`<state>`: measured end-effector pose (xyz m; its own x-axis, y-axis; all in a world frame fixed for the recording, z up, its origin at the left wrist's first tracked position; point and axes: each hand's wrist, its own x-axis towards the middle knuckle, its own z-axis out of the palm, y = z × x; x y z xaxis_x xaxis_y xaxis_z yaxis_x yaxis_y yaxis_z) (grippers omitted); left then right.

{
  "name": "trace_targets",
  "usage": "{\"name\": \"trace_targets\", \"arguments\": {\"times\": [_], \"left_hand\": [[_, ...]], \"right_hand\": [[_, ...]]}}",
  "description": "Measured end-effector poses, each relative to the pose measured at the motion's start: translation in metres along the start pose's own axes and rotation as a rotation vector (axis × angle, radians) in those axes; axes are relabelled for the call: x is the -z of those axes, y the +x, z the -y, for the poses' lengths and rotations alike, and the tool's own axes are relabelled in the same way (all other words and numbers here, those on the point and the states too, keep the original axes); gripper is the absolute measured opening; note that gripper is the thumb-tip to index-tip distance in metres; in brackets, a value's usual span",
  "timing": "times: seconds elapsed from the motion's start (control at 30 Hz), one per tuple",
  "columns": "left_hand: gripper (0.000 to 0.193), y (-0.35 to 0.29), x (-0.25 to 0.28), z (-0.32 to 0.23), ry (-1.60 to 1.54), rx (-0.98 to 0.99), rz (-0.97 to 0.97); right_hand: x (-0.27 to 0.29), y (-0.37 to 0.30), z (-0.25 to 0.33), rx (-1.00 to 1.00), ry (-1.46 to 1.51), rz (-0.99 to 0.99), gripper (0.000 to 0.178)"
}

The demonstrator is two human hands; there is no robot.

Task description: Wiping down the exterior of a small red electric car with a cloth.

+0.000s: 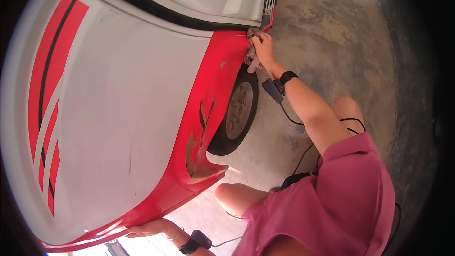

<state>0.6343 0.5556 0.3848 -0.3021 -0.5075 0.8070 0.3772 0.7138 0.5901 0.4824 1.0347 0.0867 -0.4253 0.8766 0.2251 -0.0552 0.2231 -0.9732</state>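
Observation:
A greyish-mauve cloth [251,60] is bunched under my right hand [263,50], whose fingers press it against the edge of a vehicle's red lower panel [199,73], just above the wheel. At the bottom of the view, my left hand [150,228] rests along the panel's red edge with its fingers stretched out, holding nothing I can see. Worn paint and a brown bare patch [190,154] mark the panel beside the wheel arch. The white body panel [123,95] with red and black stripes [52,76] fills the left side.
Below the arch a dark tyre with a silver wheel [238,111] stands on the stained concrete floor [332,33]. Both my wrists carry black bands with small boxes, and cables [290,116] trail from them. My bent knees [237,199] are close to the vehicle.

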Motion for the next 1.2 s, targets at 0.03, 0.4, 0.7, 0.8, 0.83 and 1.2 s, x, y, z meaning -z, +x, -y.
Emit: {"name": "trace_targets", "arguments": {"times": [0.03,0.4,0.7,0.8,0.83,1.2], "left_hand": [[0.064,-0.001,-0.002,-0.002,-0.011,-0.001,0.009],[0.079,-0.003,0.006,0.009,-0.078,0.116,0.007],[0.077,-0.003,0.005,0.004,-0.157,0.124,0.058],[0.075,-0.003,0.005,-0.001,-0.144,0.127,0.063],[0.074,-0.004,0.004,-0.003,-0.154,0.118,0.082],[0.073,-0.001,0.009,0.006,-0.133,0.102,0.097]], "right_hand": [[0.001,0.011,-0.012,-0.053,-0.092,0.032,0.038],[-0.018,0.055,-0.07,-0.599,-0.074,0.224,0.05],[-0.018,0.009,0.017,-0.36,0.094,-0.005,0.034],[-0.014,-0.013,0.08,-0.161,0.067,0.037,0.037],[-0.012,-0.017,0.098,-0.06,0.084,0.039,0.037],[0.001,-0.05,0.316,0.676,0.253,0.022,0.046]]}}
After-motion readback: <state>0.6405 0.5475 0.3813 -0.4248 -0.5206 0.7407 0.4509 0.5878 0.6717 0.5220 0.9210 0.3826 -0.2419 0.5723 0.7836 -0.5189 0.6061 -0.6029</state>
